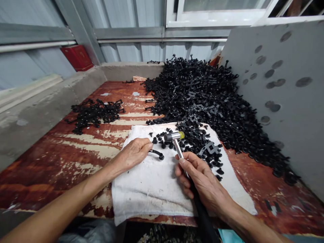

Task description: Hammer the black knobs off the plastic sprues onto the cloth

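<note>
My right hand (197, 172) is wrapped round the handle of a small two-faced hammer (174, 136), which has one grey face and one yellow face. The hammer head is raised over the white cloth (149, 189). To its left, my left hand (136, 152) is closed in a pinch on a black knobbed strip (157, 153). The strip sticks out from under the fingertips, with a round knob at its free end; its other end is hidden by the hand. Loose black knobs (163, 145) and flat grey lattice pieces (210, 148) lie on the cloth near the hammer.
A large heap of black parts (194, 84) fills the back right, against a grey panel (278, 87). A smaller pile of black knobbed pieces (97, 113) sits at left on the worn red-brown tabletop (76, 162). Behind stands a low concrete ledge (131, 71) with a red box (77, 57).
</note>
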A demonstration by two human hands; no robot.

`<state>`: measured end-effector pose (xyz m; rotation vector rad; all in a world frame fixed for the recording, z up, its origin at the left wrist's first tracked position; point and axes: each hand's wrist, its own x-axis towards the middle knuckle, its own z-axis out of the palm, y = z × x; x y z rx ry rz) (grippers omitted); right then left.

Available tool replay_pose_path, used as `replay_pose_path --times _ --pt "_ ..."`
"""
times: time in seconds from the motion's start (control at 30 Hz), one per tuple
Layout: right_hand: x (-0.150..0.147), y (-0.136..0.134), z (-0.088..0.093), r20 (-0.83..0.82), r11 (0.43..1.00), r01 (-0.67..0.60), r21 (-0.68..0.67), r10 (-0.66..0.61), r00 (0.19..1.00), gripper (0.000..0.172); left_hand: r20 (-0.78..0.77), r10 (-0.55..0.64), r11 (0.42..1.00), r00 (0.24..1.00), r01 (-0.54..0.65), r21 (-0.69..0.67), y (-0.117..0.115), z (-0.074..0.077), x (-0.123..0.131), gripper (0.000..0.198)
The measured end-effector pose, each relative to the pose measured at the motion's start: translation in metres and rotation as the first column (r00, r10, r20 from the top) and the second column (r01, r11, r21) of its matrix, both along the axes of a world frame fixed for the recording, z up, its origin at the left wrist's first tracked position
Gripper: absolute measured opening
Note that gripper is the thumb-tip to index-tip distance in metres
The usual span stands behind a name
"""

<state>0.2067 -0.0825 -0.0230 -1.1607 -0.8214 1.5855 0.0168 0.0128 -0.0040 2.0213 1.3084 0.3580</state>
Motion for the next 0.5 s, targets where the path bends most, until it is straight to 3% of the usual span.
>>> replay_pose_path --times 0.37,0.43,0.5 --pt "0.0012 -0.0022 -0.0017 0.028 0.999 -0.035 0.012 0.034 0.999 0.024 -0.040 -0.025 1.000 0.999 0.025 -0.001 -0.0002 -0.0009 -0.0003 0.033" --pt "0.0039 -0.0016 0.0006 0.145 0.996 -0.093 0.015 0.090 0.985 0.023 -0.076 -0.046 0.999 0.996 0.048 0.025 0.0022 -0.0008 -0.0019 0.032" --pt "0.0076 0.0010 0.0058 0.362 0.983 -0.168 0.073 0.131 0.923 0.022 -0.121 -0.073 0.996 0.990 0.079 0.046 0.0061 -0.0007 -0.0039 0.032"
